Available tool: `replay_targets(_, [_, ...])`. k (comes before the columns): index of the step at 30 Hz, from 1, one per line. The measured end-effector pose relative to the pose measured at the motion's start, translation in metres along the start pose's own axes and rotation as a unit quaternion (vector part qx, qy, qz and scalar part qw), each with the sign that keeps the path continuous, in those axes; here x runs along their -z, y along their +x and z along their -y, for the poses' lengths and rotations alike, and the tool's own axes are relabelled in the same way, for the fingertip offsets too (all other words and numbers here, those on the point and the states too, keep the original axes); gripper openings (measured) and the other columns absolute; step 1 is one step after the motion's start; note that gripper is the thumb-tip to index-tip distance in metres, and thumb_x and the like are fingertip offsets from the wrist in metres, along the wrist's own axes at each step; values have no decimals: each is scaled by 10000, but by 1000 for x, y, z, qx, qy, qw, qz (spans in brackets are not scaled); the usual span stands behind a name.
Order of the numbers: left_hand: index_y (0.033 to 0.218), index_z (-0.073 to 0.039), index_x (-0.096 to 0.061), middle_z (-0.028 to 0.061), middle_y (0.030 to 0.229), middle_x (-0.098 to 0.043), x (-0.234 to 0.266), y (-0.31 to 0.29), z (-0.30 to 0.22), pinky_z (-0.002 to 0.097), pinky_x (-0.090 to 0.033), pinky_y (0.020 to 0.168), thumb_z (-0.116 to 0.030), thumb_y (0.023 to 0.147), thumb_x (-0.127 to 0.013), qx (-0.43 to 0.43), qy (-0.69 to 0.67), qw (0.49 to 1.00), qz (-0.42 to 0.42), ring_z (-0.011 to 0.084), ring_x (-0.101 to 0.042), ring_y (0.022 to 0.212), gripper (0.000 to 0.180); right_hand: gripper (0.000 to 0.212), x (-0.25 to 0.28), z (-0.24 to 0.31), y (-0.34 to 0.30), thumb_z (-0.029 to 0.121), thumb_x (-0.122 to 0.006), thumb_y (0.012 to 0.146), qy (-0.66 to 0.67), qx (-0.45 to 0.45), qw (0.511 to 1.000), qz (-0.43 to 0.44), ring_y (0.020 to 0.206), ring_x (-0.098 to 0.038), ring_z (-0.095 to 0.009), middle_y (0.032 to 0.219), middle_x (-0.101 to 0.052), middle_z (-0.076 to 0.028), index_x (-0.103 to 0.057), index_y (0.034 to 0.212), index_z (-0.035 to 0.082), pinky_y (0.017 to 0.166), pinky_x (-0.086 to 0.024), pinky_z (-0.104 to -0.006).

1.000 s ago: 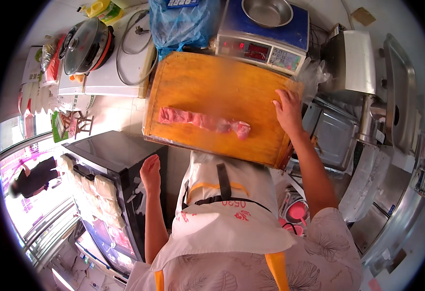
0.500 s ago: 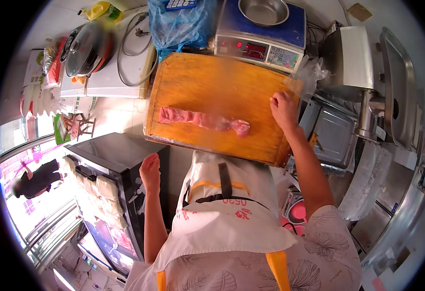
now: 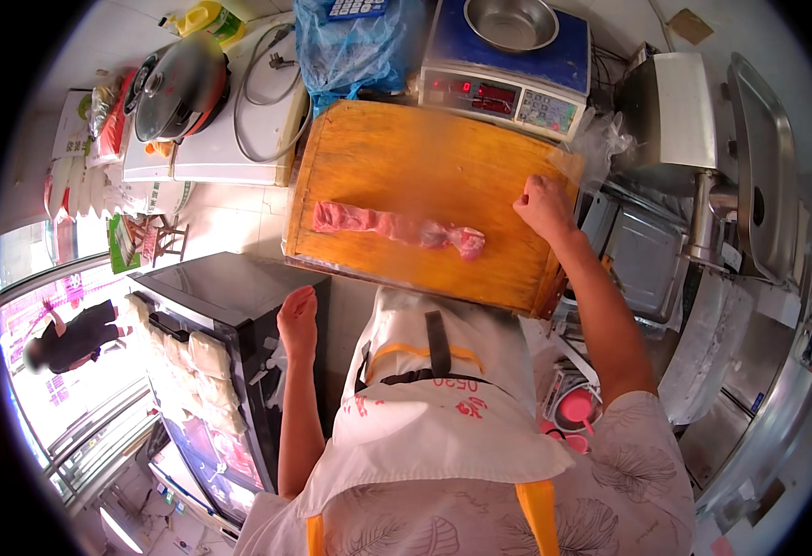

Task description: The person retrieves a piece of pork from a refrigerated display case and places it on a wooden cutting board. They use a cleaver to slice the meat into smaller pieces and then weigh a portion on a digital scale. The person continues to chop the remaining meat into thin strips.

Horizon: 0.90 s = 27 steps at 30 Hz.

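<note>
A long strip of raw red meat [image 3: 397, 228] lies across the wooden cutting board [image 3: 425, 153], its right end thicker and paler. Over the right side of the board is my right hand [image 3: 545, 206], curled into a fist with no object showing in it. It is apart from the meat. My left hand [image 3: 298, 318] hangs below the board's left corner, beside the dark cabinet. Its fingers are curled in, and I see nothing held there. Neither hand touches the meat.
Behind the board stand a scale [image 3: 508, 79] carrying a metal bowl [image 3: 512, 23] and a blue plastic bag [image 3: 355, 56]. A steel machine [image 3: 675, 116] and metal trays [image 3: 642, 250] are at the right. A dark cabinet [image 3: 221, 283] stands left, below a lidded pan [image 3: 176, 88].
The view has shifted slightly, so the board and meat appear a little farther right. My right hand looks more tightly closed. My left hand has risen slightly. The meat rests unchanged on the board.
</note>
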<state>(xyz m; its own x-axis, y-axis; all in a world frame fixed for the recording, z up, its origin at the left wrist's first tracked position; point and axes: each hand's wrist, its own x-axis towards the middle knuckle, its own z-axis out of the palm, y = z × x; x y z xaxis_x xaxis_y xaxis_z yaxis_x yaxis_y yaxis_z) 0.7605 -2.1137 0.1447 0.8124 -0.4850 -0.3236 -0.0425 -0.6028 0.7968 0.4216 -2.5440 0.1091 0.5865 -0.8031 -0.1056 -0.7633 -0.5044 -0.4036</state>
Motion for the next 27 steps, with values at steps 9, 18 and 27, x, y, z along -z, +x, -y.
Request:
replay_targets(9, [1221, -14, -770, 23, 1044, -777, 0, 7, 2, 248, -543, 762, -84, 983, -728, 12, -25, 999, 21, 79, -671, 885, 252, 130, 130, 28, -162, 67, -765, 860, 302, -107, 946, 58, 727, -637, -89, 766, -683, -50, -648, 856, 12, 694, -533, -303])
replay_targets(18, [1152, -34, -791, 0, 929, -759, -21, 55, -49, 243, -539, 727, -91, 933, -778, -13, 167, 986, 15, 66, -649, 791, 227, 177, 68, -16, -356, 201, -858, 803, 71, -179, 938, 288, 741, -716, -306, 777, -727, -132, -778, 909, 86, 685, -557, -399])
replay_targets(27, [1400, -26, -651, 82, 1248, -739, -38, 87, -47, 323, -567, 926, -109, 968, -747, -70, 30, 993, 91, 167, -711, 1098, 451, 480, 30, 15, -214, 437, -829, 918, 65, -273, 954, -107, 795, -697, -409, 922, -709, -165, -586, 1021, 37, 700, -521, -514])
